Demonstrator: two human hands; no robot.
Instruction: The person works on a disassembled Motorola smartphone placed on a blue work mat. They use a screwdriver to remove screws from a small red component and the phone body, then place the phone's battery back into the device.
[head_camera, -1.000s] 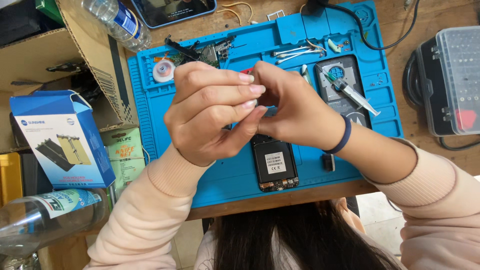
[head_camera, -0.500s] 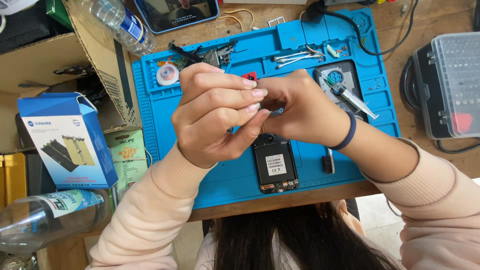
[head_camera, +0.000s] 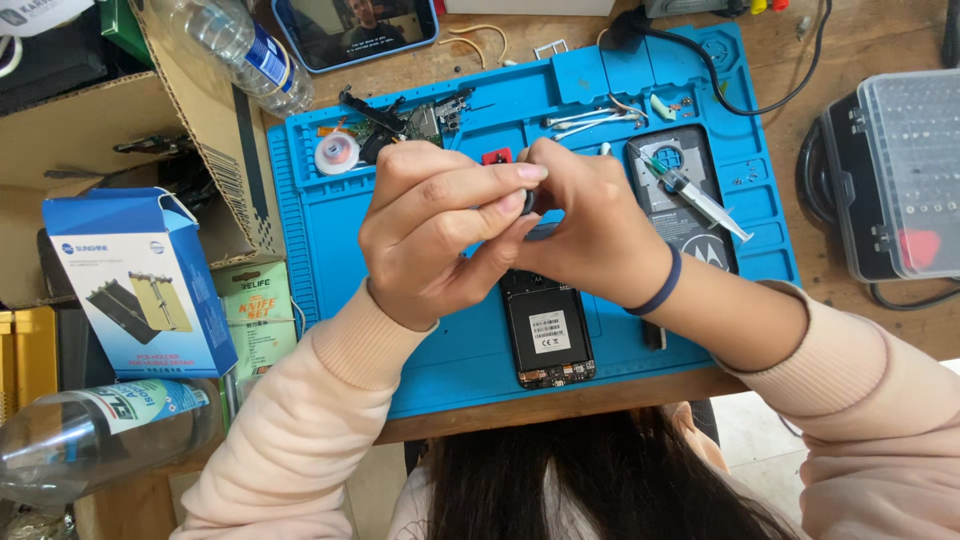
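We hold both hands together above blue mat (head_camera: 450, 350). Left hand (head_camera: 435, 235) and right hand (head_camera: 590, 230) pinch small dark part (head_camera: 527, 200) between fingertips; part mostly hidden, kind unclear. Opened phone (head_camera: 547, 330) lies on mat just below hands, back cover (head_camera: 685, 200) and syringe (head_camera: 695, 192) set aside right. We judge disassembly well underway, reassembly not begun.

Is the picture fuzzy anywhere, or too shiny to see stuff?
Head view: even daylight, sharp on both hands, left hand and right hand; soft shadows on the blue mat; the plastic bottle at the lower left looks stretched and a bit blurry.
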